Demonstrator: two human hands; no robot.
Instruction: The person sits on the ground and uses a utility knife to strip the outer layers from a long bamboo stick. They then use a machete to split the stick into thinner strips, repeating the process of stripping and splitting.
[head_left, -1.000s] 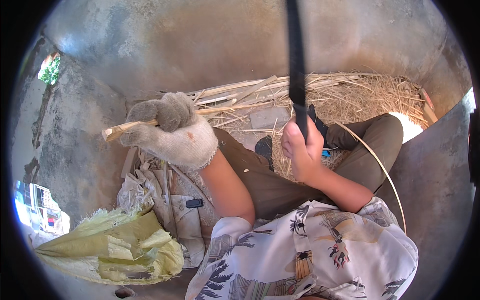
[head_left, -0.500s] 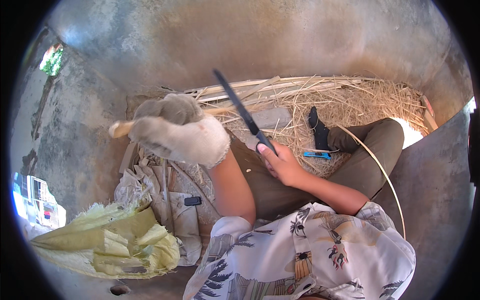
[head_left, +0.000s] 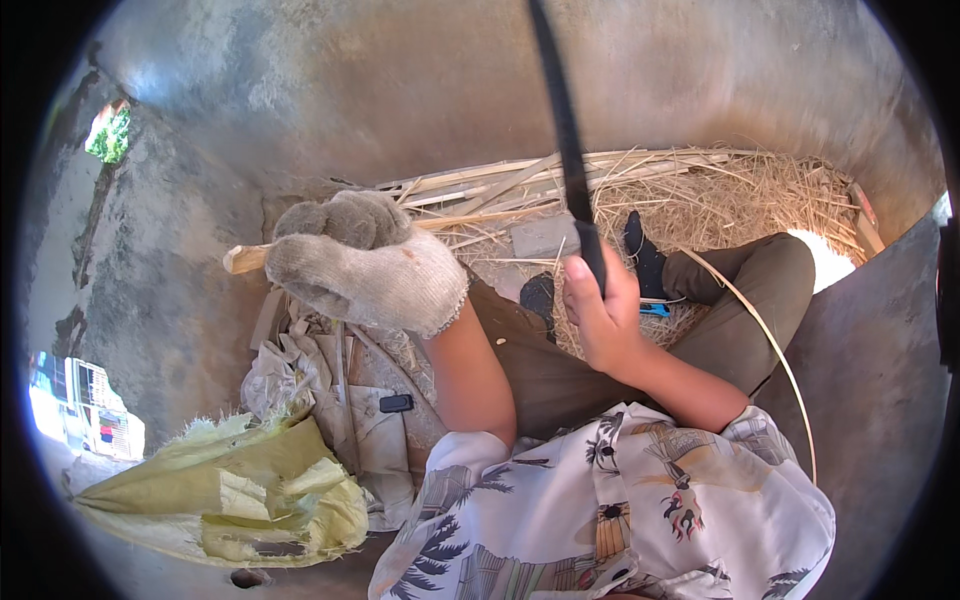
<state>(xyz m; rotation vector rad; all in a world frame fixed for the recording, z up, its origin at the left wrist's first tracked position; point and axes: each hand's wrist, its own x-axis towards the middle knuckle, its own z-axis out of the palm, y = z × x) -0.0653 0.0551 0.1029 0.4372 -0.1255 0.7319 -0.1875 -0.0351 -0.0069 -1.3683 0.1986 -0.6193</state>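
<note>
My left hand (head_left: 365,265), in a dirty off-white knit glove, is closed around a pale wooden strip (head_left: 246,260). The strip's blunt end sticks out to the left of the glove; a thin pale length shows on the other side, perhaps the same piece. My bare right hand (head_left: 608,320) grips a long dark-bladed knife (head_left: 568,130) by its black handle. The blade points up and away from me, slightly blurred, its tip reaching the top of the view. Knife and strip are apart.
Straw-like shavings (head_left: 760,195) and long split strips (head_left: 500,180) lie along the far wall, near a grey block (head_left: 545,236). A blue-handled tool (head_left: 655,309) lies by my foot. At left are a torn yellow sack (head_left: 260,490) and a small black object (head_left: 396,403).
My right hand has moved right and up, swinging the knife from leaning left to nearly upright. My left hand keeps hold of the strip, nearly in place.
</note>
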